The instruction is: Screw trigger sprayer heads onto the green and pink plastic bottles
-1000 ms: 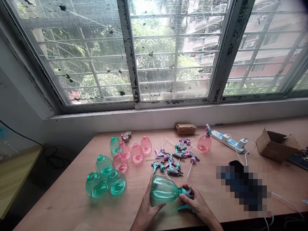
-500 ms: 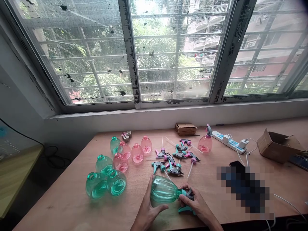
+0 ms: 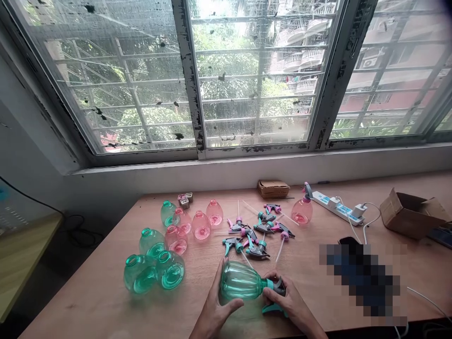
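Probably light and slightly flexible, the held green bottle [image 3: 240, 281] is sideways near the surface's [image 3: 95, 301] front edge, left grip [image 3: 218, 301] cupping its base, right grip [image 3: 285, 296] pinching the spray head [image 3: 280, 286]; smooth walls could slip, so base and collar [image 3: 270, 284] seem surest.

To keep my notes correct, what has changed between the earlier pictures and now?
Nothing was taken or let go; only the view shifted slightly. The left hand still holds the green bottle, the right hand its spray head. Loose heads stayed on the table.
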Demonstrator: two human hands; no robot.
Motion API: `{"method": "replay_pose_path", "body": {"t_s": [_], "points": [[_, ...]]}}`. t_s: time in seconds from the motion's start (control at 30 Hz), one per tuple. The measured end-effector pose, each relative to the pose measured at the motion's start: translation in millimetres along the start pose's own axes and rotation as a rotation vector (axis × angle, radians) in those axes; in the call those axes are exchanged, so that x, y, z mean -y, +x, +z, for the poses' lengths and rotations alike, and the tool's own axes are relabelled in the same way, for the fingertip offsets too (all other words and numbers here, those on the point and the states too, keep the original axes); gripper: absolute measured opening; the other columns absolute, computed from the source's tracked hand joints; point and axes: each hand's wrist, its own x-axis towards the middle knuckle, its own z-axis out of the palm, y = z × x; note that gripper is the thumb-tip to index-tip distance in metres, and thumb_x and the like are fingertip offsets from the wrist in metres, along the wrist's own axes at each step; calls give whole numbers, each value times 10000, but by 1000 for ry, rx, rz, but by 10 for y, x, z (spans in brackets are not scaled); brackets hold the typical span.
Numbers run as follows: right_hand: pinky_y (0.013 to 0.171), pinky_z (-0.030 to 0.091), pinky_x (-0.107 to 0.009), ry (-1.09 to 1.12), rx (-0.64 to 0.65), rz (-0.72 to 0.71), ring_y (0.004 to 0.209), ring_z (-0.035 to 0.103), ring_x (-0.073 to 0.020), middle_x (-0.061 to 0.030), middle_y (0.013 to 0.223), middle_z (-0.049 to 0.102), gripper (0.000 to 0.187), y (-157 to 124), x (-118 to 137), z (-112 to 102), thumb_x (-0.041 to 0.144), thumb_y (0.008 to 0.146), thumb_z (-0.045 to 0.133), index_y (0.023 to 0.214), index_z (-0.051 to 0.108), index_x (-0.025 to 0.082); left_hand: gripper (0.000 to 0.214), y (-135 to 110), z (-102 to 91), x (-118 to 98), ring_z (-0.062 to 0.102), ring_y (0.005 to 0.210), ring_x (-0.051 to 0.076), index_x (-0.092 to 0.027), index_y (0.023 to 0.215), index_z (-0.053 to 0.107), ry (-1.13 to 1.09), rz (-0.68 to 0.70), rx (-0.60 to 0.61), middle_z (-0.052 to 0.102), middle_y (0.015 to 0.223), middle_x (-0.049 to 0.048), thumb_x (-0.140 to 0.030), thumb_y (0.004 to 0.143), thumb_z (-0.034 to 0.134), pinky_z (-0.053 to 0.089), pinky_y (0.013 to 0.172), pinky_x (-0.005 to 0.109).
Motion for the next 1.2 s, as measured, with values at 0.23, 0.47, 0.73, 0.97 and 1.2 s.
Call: {"method": "replay_pose_path", "body": {"t_s": [0.23, 0.47, 0.73, 0.97, 1.2], "points": [[633, 517, -308, -35, -17, 7, 662, 603, -192, 10, 704, 623, 411, -3, 3, -10, 553, 756, 792, 911, 667, 193, 1008, 3, 6, -38, 241, 1538, 325, -289, 1575, 293, 3, -10, -8, 305, 1666, 73, -410, 736, 840, 177, 1266, 493], [627, 522, -314, -1, -5, -1, 632, 597, -177, 17, 678, 619, 390, -9, 22, 1, 523, 773, 797, 900, 649, 185, 1113, -16, 20, -88, 206, 1547, 323, -321, 1590, 226, -33, -10, 15, 278, 1678, 45, -363, 689, 878, 206, 1261, 468], [628, 508, -307, 9, 3, -10, 631, 612, -177, 10, 681, 646, 371, 1, 1, -4, 499, 808, 782, 941, 643, 181, 1036, -14, 46, -46, 192, 1551, 321, -300, 1589, 240, 57, 20, -16, 250, 1687, 53, -270, 737, 829, 133, 1275, 467], [635, 499, -297, 32, -17, -33, 642, 600, -170, 10, 671, 655, 330, -16, 7, 20, 457, 832, 779, 937, 647, 173, 1082, -22, 68, -69, 214, 1545, 326, -274, 1596, 214, 94, -1, -10, 270, 1678, 81, -322, 722, 849, 183, 1265, 467], [622, 490, -285, 27, -30, -45, 636, 590, -164, 10, 672, 668, 326, -19, 30, 28, 452, 830, 781, 933, 648, 173, 1009, -12, 58, -59, 226, 1543, 306, -305, 1576, 279, 119, 27, -63, 331, 1657, 52, -212, 730, 822, 143, 1273, 475]]}}
